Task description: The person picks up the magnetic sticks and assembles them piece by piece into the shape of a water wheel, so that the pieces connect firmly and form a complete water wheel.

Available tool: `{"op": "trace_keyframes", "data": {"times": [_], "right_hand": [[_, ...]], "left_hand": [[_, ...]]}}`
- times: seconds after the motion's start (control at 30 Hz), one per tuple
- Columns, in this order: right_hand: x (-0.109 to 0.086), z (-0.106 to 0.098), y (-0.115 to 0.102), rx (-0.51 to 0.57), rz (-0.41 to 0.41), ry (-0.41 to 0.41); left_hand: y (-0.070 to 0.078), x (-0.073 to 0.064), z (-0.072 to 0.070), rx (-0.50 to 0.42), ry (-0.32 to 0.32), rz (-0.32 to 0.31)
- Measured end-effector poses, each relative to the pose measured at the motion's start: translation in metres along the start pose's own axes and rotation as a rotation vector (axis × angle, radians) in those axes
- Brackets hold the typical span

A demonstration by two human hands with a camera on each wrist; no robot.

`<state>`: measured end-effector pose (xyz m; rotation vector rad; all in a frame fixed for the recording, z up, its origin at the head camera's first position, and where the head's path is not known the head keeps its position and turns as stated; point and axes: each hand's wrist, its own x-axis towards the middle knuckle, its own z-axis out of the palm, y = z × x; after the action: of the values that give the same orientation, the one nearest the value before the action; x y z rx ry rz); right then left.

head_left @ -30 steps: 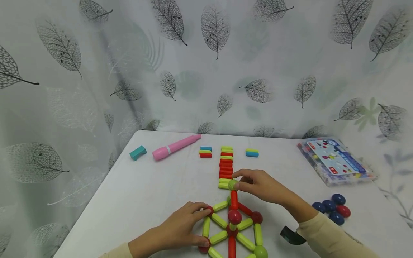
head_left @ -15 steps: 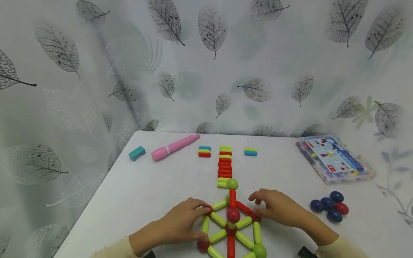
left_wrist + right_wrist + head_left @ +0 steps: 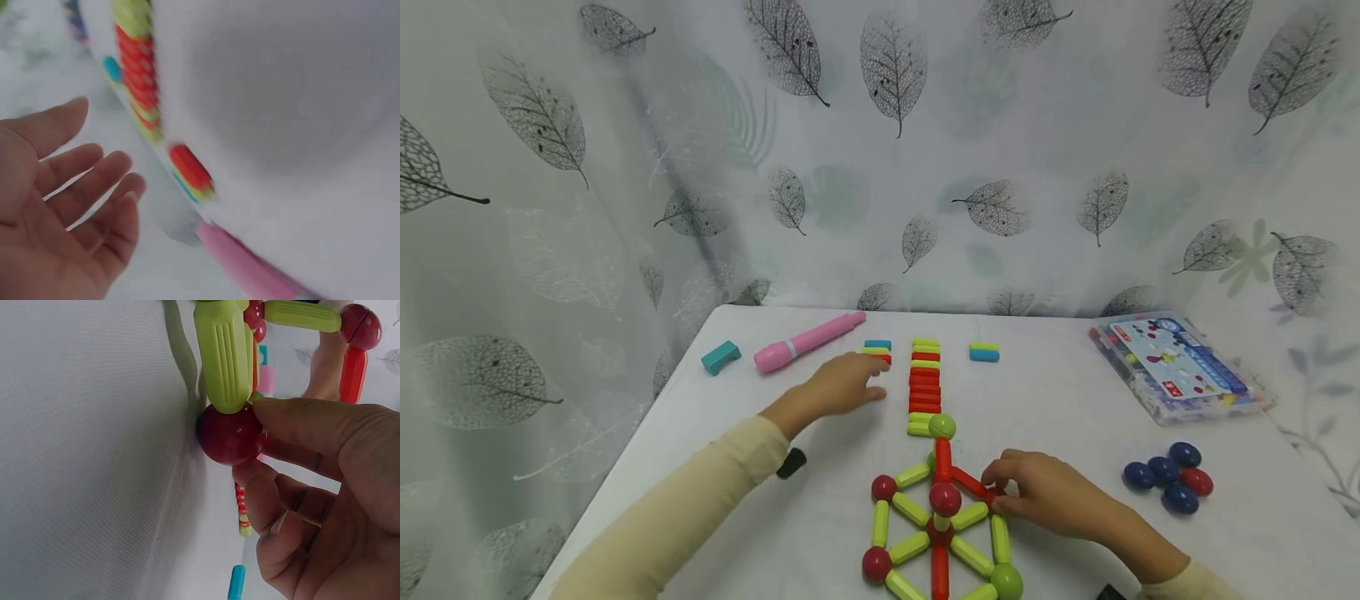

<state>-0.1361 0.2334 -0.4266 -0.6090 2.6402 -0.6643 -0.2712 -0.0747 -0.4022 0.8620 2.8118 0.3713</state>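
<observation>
A wheel-shaped frame of yellow-green and red magnetic rods (image 3: 910,548) and balls lies at the table's front. From its middle rise upright rods with a red ball (image 3: 945,499), and a green ball (image 3: 942,427) tops a red rod behind. My right hand (image 3: 1056,496) pinches a red ball (image 3: 231,434) at the frame's right corner, thumb and fingers around it in the right wrist view. My left hand (image 3: 838,385) is over the table by a short group of blue, yellow-green and red rods (image 3: 877,346). In the left wrist view its fingers are loosely bent, holding nothing, apart from those rods (image 3: 190,167).
A column of red and yellow-green rods (image 3: 925,383) lies mid-table, with two more rods (image 3: 984,352) to its right. Farther left are a pink pen-like stick (image 3: 808,342) and a teal block (image 3: 721,357). Several blue balls (image 3: 1163,471) and a plastic box (image 3: 1180,367) are at right.
My right hand has come down from the green ball to the frame's right red ball. My left hand has left the frame's left side and moved forward to the short group of rods.
</observation>
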Motion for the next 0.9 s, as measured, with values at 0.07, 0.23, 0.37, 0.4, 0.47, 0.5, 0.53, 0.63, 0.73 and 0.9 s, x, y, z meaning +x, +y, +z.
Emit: {"op": "trace_keyframes", "data": {"times": [0.07, 0.23, 0.37, 0.4, 0.47, 0.5, 0.53, 0.63, 0.73, 0.9], "right_hand": [[0.000, 0.000, 0.001, 0.008, -0.002, 0.001], [-0.001, 0.001, 0.004, 0.025, -0.010, 0.001], [-0.002, 0.001, 0.006, 0.034, -0.018, 0.003], [-0.002, 0.001, 0.006, 0.034, -0.020, 0.005], [-0.002, 0.001, 0.006, 0.032, -0.024, 0.010], [-0.002, 0.001, 0.007, 0.031, -0.025, 0.013], [-0.002, 0.001, 0.007, 0.032, -0.027, 0.016], [-0.002, 0.002, 0.008, 0.038, -0.027, 0.018], [-0.002, 0.003, 0.008, 0.046, -0.018, 0.016], [-0.003, 0.004, 0.007, 0.055, -0.007, 0.016]], "left_hand": [[-0.009, 0.024, -0.001, 0.076, 0.023, -0.024], [-0.025, 0.061, 0.003, 0.248, 0.031, -0.092], [-0.027, 0.072, 0.008, 0.363, -0.011, -0.095], [-0.027, 0.074, 0.008, 0.380, -0.016, -0.094], [-0.025, 0.075, 0.010, 0.410, -0.021, -0.096], [-0.024, 0.075, 0.011, 0.420, -0.020, -0.101], [-0.023, 0.075, 0.012, 0.430, -0.016, -0.104], [-0.022, 0.075, 0.016, 0.442, -0.001, -0.101], [-0.023, 0.074, 0.022, 0.421, 0.018, -0.092], [-0.026, 0.069, 0.027, 0.341, 0.052, -0.077]]}}
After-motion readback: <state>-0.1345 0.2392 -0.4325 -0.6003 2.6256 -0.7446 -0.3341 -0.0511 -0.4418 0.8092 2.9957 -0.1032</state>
